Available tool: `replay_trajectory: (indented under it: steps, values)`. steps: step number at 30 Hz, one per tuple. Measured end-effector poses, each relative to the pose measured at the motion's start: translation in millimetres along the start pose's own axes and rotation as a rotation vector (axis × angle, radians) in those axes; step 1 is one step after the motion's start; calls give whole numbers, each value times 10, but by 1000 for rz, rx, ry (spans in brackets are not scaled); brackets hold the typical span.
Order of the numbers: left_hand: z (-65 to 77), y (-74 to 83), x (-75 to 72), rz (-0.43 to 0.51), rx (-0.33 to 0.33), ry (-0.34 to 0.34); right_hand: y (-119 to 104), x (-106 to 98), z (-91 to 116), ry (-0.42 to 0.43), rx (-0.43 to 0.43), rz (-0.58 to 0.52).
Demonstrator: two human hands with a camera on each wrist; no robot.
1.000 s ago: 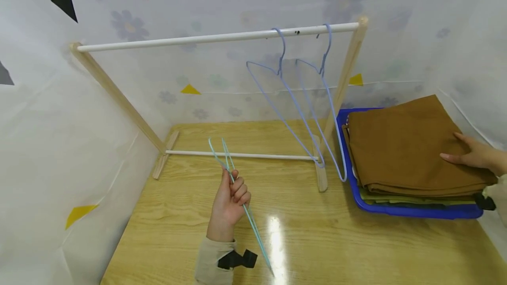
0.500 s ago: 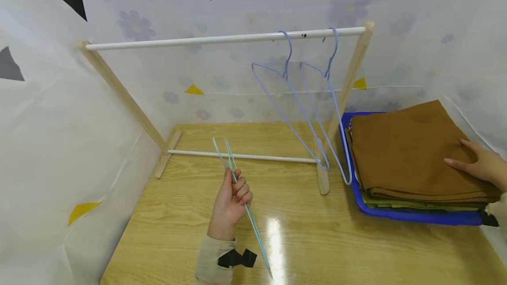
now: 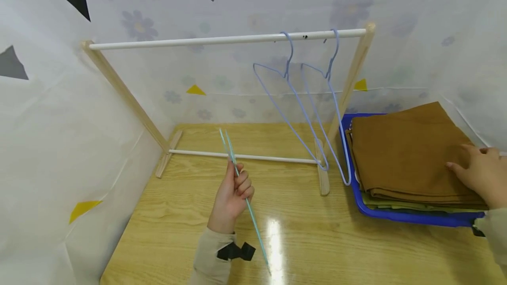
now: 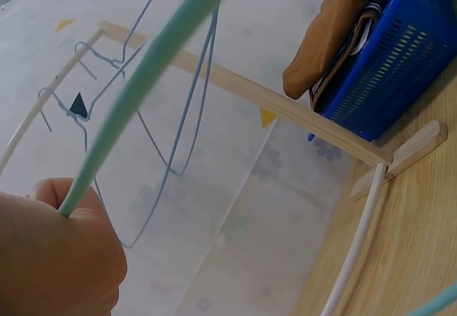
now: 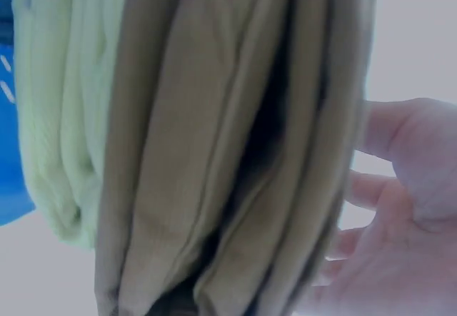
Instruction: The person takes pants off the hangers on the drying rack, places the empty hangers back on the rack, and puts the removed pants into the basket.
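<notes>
My left hand (image 3: 233, 195) grips a mint-green wire hanger (image 3: 255, 219) near its neck, above the middle of the table. In the left wrist view, a green bar of that hanger (image 4: 136, 88) runs up from the curled fingers. At the right, my right hand (image 3: 481, 173) rests on a folded brown cloth (image 3: 404, 153), the top of a stack. The right wrist view shows the stack's brown folds (image 5: 178, 145) edge-on, with the fingertips against the top face. Two blue hangers (image 3: 299, 100) (image 3: 336, 109) hang from the rack's white rod (image 3: 190, 42).
A blue basket (image 3: 420, 219) holds the stack, with light green cloth (image 3: 420, 203) under the brown. The rack's wooden right post (image 3: 358, 63) stands close beside it. A lower white rod (image 3: 269, 158) crosses behind my left hand. White patterned sheeting (image 3: 39, 144) encloses the table (image 3: 317, 250).
The green hanger has turned in my left hand, so it looks narrower. My right hand's fingers have bent more and drawn together on the brown cloth. The head view has shifted slightly.
</notes>
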State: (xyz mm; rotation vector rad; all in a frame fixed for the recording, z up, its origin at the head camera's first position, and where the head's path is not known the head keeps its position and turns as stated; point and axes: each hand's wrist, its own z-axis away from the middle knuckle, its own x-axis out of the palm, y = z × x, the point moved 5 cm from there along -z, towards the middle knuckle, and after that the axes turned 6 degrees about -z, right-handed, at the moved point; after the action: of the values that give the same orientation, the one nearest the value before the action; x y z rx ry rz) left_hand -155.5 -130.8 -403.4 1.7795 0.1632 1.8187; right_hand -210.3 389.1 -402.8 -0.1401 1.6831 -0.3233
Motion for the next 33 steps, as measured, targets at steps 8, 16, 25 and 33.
replay_trajectory:
  steps: [8, 16, 25, 33]
  values:
    - [-65, 94, 195, -27, 1, -53, -516, -50, 261, 158, -172, -144]
    - [-142, 183, 386, -70, 3, -99, -933, -99, 448, 241, -268, -349]
    - [-211, 221, 569, -100, -5, -114, -1148, -57, 571, 354, -307, -519]
    - [-309, 297, 792, -121, 23, -69, -1261, -5, 658, 365, -287, -596]
